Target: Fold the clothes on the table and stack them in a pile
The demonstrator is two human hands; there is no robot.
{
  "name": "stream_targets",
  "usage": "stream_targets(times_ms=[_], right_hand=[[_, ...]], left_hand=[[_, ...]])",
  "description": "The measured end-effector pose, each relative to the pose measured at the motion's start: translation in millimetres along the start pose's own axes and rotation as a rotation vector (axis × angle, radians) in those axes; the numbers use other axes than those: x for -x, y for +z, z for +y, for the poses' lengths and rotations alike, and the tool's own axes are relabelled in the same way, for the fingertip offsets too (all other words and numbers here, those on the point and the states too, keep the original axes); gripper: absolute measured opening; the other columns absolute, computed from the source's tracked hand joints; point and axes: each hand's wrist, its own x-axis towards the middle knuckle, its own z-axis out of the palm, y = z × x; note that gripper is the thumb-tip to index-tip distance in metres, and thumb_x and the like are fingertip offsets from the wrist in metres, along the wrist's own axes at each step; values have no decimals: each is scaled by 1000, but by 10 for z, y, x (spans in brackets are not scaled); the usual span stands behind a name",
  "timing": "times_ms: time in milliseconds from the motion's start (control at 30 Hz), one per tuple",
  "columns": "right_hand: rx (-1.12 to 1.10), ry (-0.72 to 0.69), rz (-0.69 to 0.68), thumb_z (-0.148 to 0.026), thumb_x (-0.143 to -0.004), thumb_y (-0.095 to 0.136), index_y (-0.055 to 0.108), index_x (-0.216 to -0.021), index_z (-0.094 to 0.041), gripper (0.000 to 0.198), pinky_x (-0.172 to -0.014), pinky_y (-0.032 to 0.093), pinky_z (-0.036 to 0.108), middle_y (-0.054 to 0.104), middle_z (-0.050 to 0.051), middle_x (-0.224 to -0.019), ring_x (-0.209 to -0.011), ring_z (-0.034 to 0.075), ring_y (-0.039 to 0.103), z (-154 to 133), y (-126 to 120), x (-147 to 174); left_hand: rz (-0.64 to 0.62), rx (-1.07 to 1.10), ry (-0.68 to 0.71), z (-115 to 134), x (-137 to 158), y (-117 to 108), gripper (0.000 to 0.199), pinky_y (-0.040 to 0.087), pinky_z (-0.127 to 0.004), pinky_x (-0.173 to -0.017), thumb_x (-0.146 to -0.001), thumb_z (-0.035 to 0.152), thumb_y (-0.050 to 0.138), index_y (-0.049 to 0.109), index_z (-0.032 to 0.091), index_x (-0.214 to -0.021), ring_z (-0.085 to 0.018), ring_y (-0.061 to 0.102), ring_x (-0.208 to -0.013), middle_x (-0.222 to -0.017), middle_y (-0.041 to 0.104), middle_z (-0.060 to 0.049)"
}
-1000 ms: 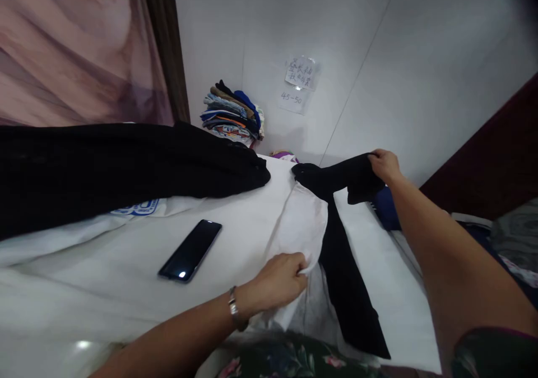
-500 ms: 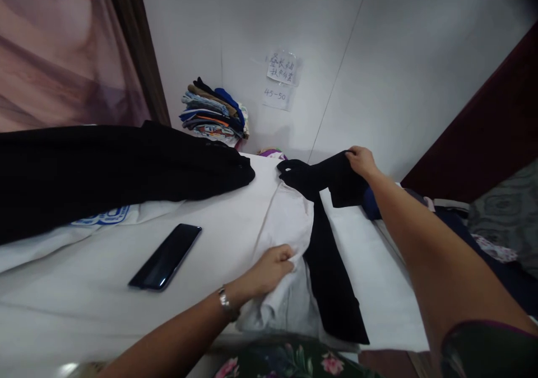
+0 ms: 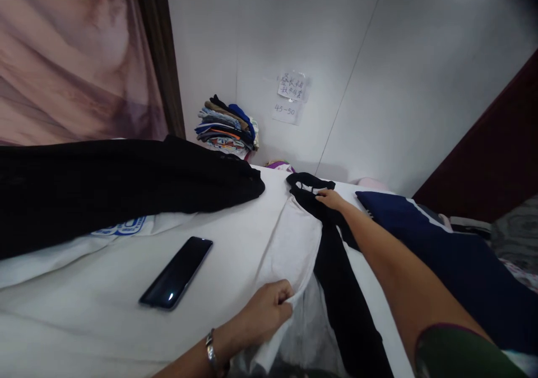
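A white-and-black garment lies on the white-covered table in front of me, running toward my body. My left hand is closed on the edge of its white panel, lifting the cloth a little. At the far end, my right hand grips the black part beside a loop-like opening. A long black strip, like a sleeve or trouser leg, hangs down between my arms toward the near edge. My right forearm hides part of the black cloth.
A phone lies left of my hand on the table. Black clothing covers a white printed piece at left. Navy clothing lies at right. A folded clothes stack and handwritten signs are at the back.
My right hand has moved left to the loop-like opening, and the black piece it held out to the right has folded in. The navy clothing is now more exposed. My left hand keeps its grip.
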Motion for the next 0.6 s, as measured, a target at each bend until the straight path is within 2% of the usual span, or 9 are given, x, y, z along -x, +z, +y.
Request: stream_targets(times_ms=[167, 233, 300, 400, 500, 600], right_hand=[[45, 62, -8, -45, -87, 55, 49, -136, -18, 56, -103, 38, 48, 51, 15, -140, -130, 32, 45, -326, 409, -208], [63, 85, -14, -45, -87, 54, 47, -137, -18, 57, -102, 37, 52, 53, 16, -138, -129, 34, 45, -393, 491, -284], [80, 89, -30, -40, -87, 57, 53, -132, -17, 50, -100, 39, 49, 60, 16, -129, -122, 33, 52, -469, 522, -378], [95, 44, -21, -31, -89, 53, 62, -121, -18, 36, -97, 42, 37, 65, 12, -123, -116, 28, 57, -670, 473, -594], [98, -30, 33, -34, -94, 44, 62, -122, -22, 35, -96, 40, 29, 62, 8, -128, -120, 23, 54, -964, 383, -883], [106, -62, 44, -39, -96, 39, 62, -122, -21, 38, -95, 40, 30, 63, 9, -126, -120, 24, 55, -1201, 390, -1108]], left_hand=[[-4, 10, 27, 4, 16, -33, 6, 26, -25, -56, -69, 15, 43, 44, 20, -71, -11, 37, -62, -65, 40, 5], [-12, 9, 33, -2, 19, -48, 7, 27, -26, -56, -68, 15, 43, 45, 20, -71, -11, 39, -63, -65, 42, 5], [-27, 1, 24, -4, 21, -75, 7, 28, -26, -56, -67, 15, 44, 45, 21, -70, -12, 40, -64, -66, 44, 5], [-54, -17, -28, 10, 20, -146, 6, 27, -27, -53, -67, 17, 45, 46, 22, -70, -12, 42, -64, -67, 47, 5], [-57, -73, -43, 56, -14, -216, 7, 29, -27, -55, -67, 18, 45, 49, 22, -71, -14, 47, -66, -70, 52, 4], [-48, -158, -36, 117, -107, -229, 9, 31, -29, -58, -67, 20, 46, 50, 22, -74, -16, 51, -70, -76, 57, 1]])
